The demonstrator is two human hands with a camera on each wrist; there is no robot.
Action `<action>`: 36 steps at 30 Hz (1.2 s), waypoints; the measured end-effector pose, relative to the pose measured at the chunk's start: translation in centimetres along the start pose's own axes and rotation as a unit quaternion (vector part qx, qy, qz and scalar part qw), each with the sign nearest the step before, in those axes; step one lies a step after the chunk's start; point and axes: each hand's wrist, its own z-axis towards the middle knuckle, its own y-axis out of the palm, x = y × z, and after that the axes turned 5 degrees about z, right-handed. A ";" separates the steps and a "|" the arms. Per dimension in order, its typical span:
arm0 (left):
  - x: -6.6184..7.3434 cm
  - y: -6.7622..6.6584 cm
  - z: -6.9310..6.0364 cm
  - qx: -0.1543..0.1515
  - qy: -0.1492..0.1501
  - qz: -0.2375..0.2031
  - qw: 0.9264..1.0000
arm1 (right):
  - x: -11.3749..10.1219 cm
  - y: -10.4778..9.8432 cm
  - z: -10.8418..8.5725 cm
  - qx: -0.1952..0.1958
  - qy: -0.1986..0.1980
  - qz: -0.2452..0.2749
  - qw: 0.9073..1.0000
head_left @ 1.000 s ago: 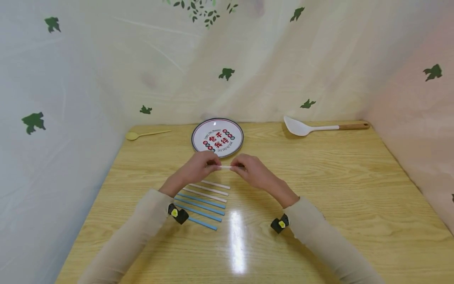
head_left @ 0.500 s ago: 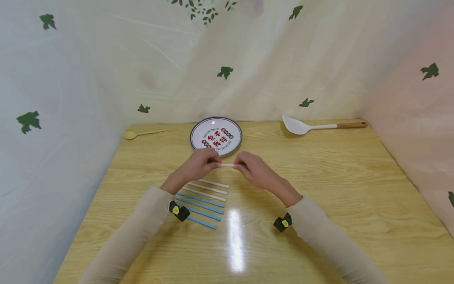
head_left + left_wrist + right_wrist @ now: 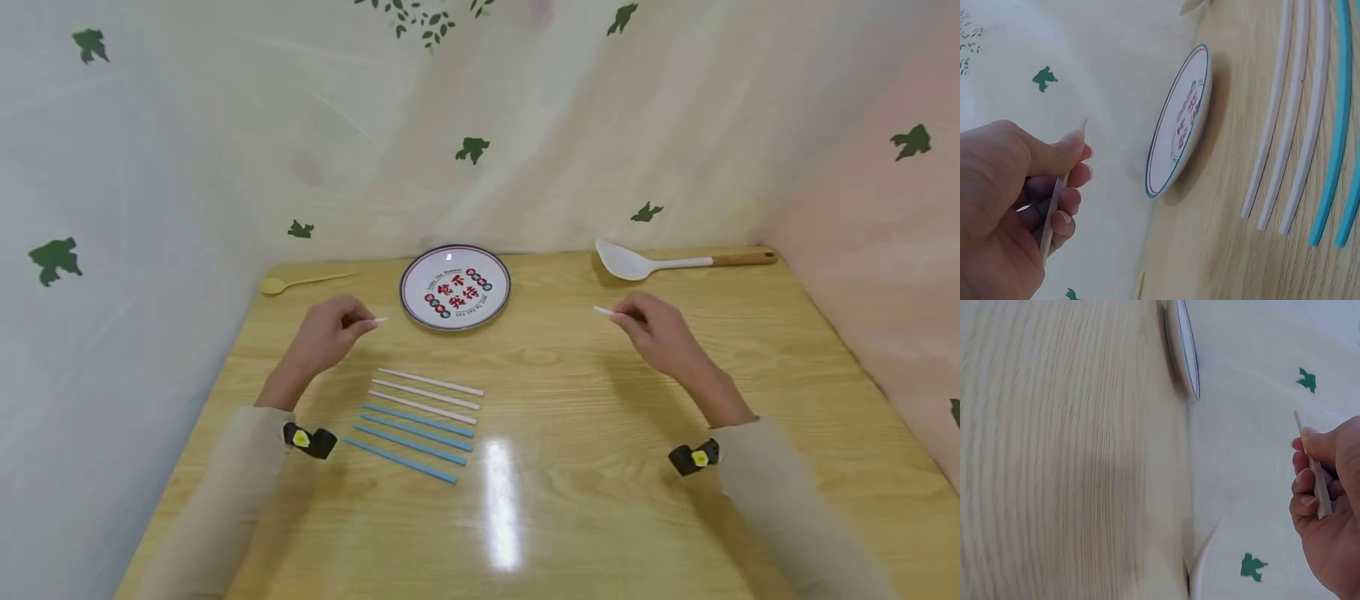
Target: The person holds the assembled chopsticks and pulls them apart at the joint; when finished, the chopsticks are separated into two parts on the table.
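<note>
- Pinching one pale piece (image 3: 1052, 215), the left hand (image 3: 327, 335) hangs nearer the plate (image 3: 455, 287), just left of it.
- I watch remotely as the right hand (image 3: 662, 335) pinches a second pale piece (image 3: 1320, 487), farther off to the plate's right.
- Both long axes point roughly plateward; pale sticks (image 3: 425, 394) and blue sticks (image 3: 416, 433) lie on its near side.

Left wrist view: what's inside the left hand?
In the left hand, a pale stick shows: its tip beyond the thumb, and a length below. The stretch under the thumb is covered and cannot be seen.
</note>
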 end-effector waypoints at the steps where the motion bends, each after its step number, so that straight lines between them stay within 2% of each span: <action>1: -0.1 -0.1 0.0 -0.005 0.006 0.001 1.000 | 0.5 -0.5 -0.2 -0.005 0.004 0.002 1.000; 3: 0.4 0.3 0.3 -0.012 0.017 0.007 1.000 | 1.3 -0.9 -0.6 -0.011 0.011 0.002 1.000; 6: 1.8 1.7 1.2 -0.019 0.024 0.015 0.999 | 2.1 -0.9 -1.1 -0.011 0.010 -0.001 1.000; 12: 5.8 5.3 4.0 -0.012 0.080 0.023 0.996 | 4.0 -1.0 -1.8 -0.014 0.008 -0.028 0.999; 14: 7.3 6.7 5.0 -0.018 0.096 0.021 0.995 | 4.5 -1.0 -1.8 -0.020 0.011 -0.032 0.999; 18: 10.1 9.8 6.9 -0.051 0.109 0.021 0.992 | 5.4 -1.1 -1.2 -0.039 0.016 -0.029 0.999; 24: 13.4 14.4 9.5 -0.115 0.092 0.035 0.988 | 7.2 -0.7 0.5 -0.069 0.057 -0.007 0.996; 27: 14.3 16.2 10.4 -0.127 0.086 0.034 0.988 | 8.0 -0.3 1.4 -0.085 0.086 0.004 0.993; 30: 14.7 17.3 11.2 -0.130 0.080 0.033 0.988 | 8.6 0.2 2.2 -0.100 0.112 0.014 0.989; 36: 14.0 18.8 11.8 -0.128 0.062 0.037 0.989 | 9.2 1.7 3.2 -0.117 0.131 0.039 0.984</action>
